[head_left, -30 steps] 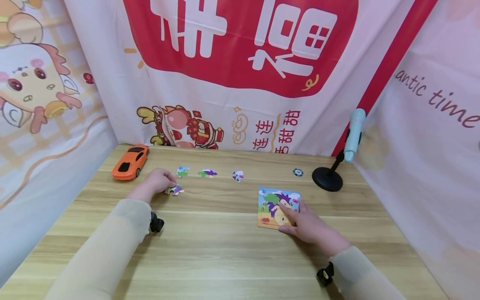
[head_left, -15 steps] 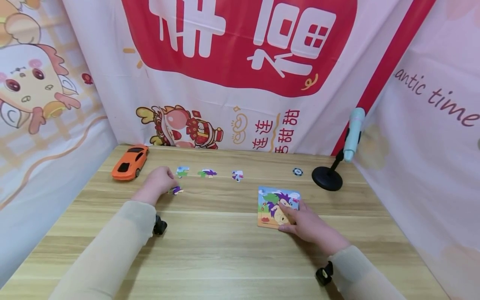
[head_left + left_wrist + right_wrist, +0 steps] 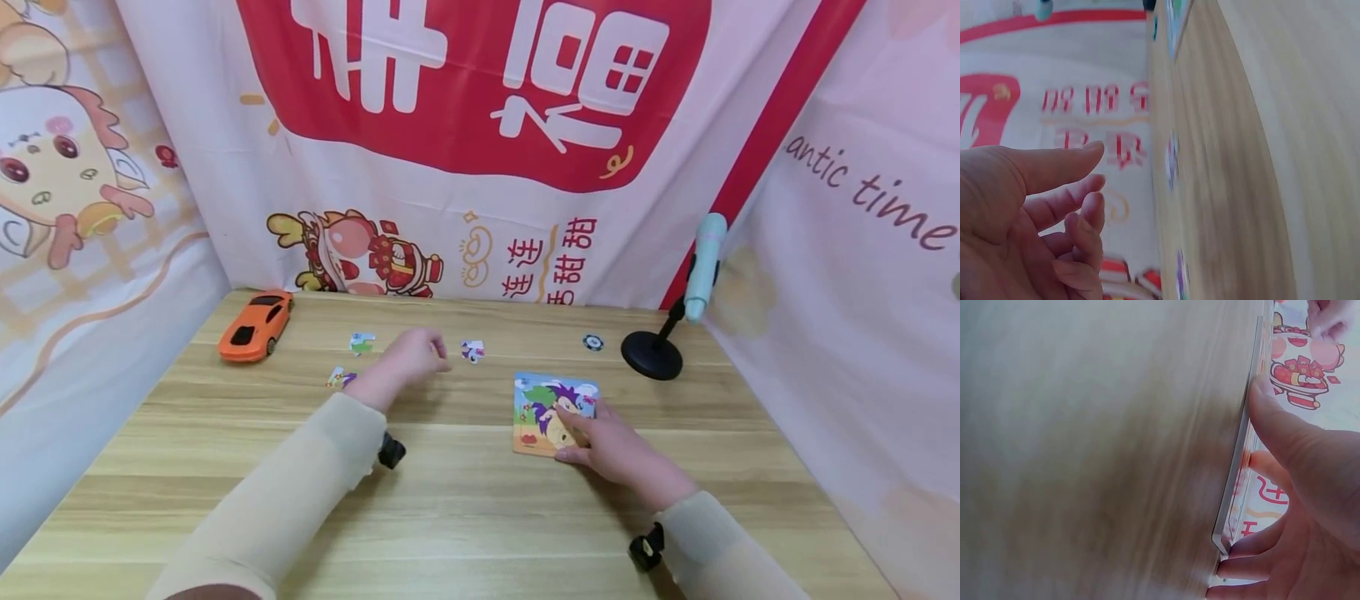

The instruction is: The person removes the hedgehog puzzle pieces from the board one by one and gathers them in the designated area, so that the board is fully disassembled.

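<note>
A square jigsaw puzzle (image 3: 536,412) with a purple-spined hedgehog picture lies on the table at centre right. My right hand (image 3: 611,446) holds it, thumb at the near edge, one finger across the picture and other fingers at the right side. In the right wrist view the thumb (image 3: 1266,400) presses the board's edge. My left hand (image 3: 1035,212) is above the table with thumb and fingers apart and loosely bent, nothing between them. Near it lie a blue-green puzzle piece (image 3: 362,342), a purple-and-white piece (image 3: 472,351) and another piece (image 3: 341,377) partly behind the wrist.
An orange toy car (image 3: 257,327) stands at the back left. A small round dark chip (image 3: 593,342) lies at the back right, beside a black stand (image 3: 652,354) holding a light blue microphone-shaped object (image 3: 705,267). Printed cloth (image 3: 435,158) hangs behind the table.
My left hand has moved right and away from the leftmost piece, and now covers the spot where a green-and-purple piece lay. My right hand stays on the puzzle.
</note>
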Available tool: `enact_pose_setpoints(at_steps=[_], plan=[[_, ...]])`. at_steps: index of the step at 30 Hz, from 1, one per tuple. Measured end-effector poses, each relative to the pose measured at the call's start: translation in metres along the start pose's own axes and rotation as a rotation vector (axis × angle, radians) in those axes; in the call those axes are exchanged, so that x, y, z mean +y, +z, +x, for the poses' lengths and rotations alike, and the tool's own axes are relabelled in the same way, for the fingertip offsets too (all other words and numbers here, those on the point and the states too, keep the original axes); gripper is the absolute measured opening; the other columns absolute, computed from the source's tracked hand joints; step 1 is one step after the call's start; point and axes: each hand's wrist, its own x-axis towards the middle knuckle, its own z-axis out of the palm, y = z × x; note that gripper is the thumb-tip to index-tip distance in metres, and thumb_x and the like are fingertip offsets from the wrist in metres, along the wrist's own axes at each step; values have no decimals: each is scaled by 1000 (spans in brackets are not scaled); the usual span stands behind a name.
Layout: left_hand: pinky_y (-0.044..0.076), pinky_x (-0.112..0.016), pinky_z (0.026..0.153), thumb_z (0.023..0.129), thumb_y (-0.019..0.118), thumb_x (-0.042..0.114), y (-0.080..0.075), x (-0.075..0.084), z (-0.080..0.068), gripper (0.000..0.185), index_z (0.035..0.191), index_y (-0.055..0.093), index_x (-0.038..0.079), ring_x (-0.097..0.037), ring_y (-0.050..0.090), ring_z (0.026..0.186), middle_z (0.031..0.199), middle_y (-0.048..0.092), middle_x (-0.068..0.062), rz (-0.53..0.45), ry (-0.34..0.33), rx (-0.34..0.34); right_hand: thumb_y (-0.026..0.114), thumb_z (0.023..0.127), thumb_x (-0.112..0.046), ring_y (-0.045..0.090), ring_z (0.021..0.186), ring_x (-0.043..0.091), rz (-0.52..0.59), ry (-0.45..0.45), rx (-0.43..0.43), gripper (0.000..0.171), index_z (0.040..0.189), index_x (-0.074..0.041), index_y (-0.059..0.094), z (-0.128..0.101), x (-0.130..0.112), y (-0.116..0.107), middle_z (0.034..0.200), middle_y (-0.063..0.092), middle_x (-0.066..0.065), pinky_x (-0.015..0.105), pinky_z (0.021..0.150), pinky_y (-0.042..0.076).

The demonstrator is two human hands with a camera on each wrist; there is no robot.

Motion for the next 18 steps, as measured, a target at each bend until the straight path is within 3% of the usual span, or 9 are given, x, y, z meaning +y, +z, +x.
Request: enact_pose_setpoints(at_steps=[10, 15, 18], plan=[[48, -37, 78, 81, 78, 14, 64, 77, 22, 25, 103, 67, 9, -21, 57, 87, 98, 63, -3, 70, 176, -205, 62, 85, -65, 17, 142, 50, 27, 8, 0, 74, 150, -37, 40, -1, 1, -2, 158, 14, 30, 67, 106, 23], [50, -36, 81, 81, 80, 20, 105, 97, 26, 38, 115, 66, 14, -18, 59, 93, 111, 63, -2, 120, 191, -302, 63, 86, -62, 20, 141, 51, 28, -3, 6, 73, 150, -37, 39, -1, 1, -3, 157, 15, 31, 66, 106, 25], [50, -34, 77, 79, 83, 23, 125, 103, 28, 41, 114, 64, 13, -17, 58, 89, 103, 63, 0, 136, 182, -314, 63, 86, -62, 22, 140, 51, 30, -9, 11, 73, 150, -36, 40, -2, 1, -2, 156, 16, 32, 66, 106, 26]])
